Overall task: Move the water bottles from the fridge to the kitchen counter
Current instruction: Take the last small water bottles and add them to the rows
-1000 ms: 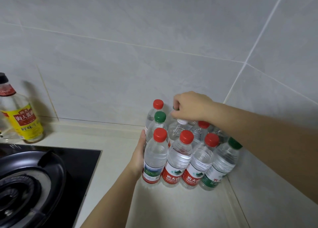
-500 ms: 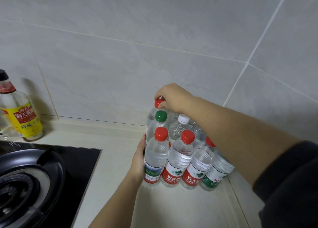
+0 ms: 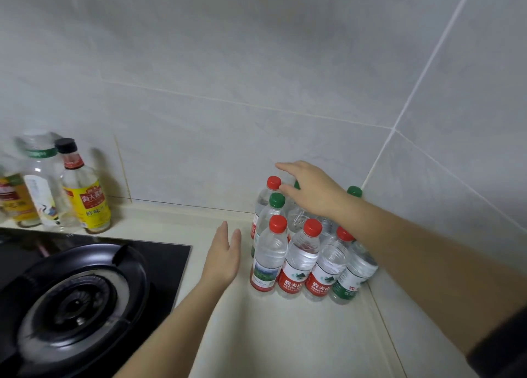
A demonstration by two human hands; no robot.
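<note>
1. Head view: the water bottles [image 3: 299,252] stand upright in a tight cluster in the corner of the pale bench [image 3: 285,335], against the tiled wall [image 3: 228,78].
2. The left hand [image 3: 224,253] reaches in from below, fingers straight and together, palm facing the cluster; it is just beside the front-left bottle, apart from it, holding nothing.
3. The right hand [image 3: 309,191] stretches across from the right, palm down, fingers loosely spread over the rear caps. It grips nothing; whether a fingertip touches the rear red cap [image 3: 274,182] I cannot tell.
4. The right forearm covers the middle bottles and part of a green cap.
5. At left, the condiment bottles [image 3: 85,189] are motion-blurred, and the black gas stove [image 3: 79,298] is cut off by the frame edge.
</note>
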